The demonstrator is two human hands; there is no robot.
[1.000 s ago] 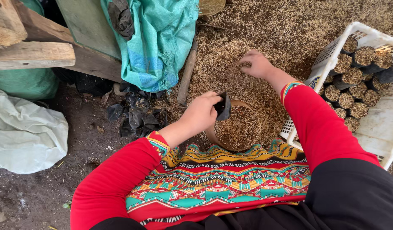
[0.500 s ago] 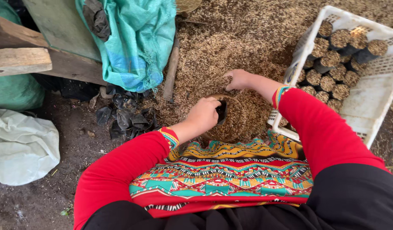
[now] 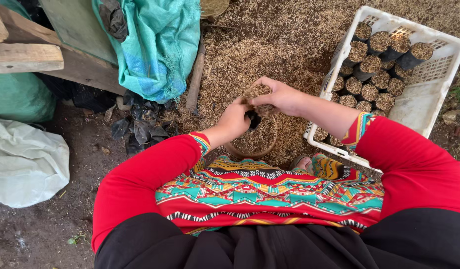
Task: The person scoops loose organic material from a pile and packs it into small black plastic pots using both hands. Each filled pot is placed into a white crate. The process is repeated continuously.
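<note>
Husk pile [image 3: 289,45] fills upper centre, open ground upper middle. White crate [image 3: 429,94] of filled pots upper right. Round bowl [image 3: 255,142] at centre. Above it, left hand [image 3: 235,119] pinches small black bag [image 3: 253,118]; right hand [image 3: 279,95] cups husks [image 3: 257,91], fingers curled.

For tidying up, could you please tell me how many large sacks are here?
3: a teal woven plastic sack hanging at top, a green sack at left, a white plastic sack below it. Others may be hidden.
</note>
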